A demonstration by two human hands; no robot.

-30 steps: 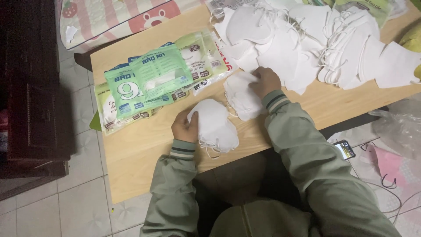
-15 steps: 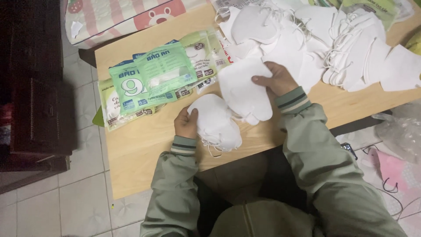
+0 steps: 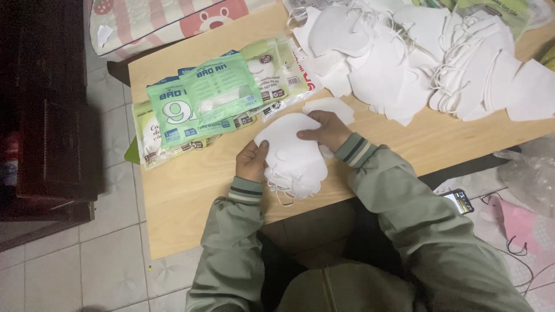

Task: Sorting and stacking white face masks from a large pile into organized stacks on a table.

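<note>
A small stack of white face masks rests on the wooden table in front of me. My left hand grips the stack's left edge. My right hand holds the top white mask flat on the stack, fingers on its right side. One loose white mask lies just beyond my right hand. I wear a green jacket with striped cuffs.
Green and clear mask packets are fanned out at the table's left. A big heap of white masks with ear loops covers the far right. A phone, a plastic bag and tiled floor surround the table. Dark furniture stands left.
My right hand has brought a white mask from the table onto the stack in my left hand and now presses it on top.
</note>
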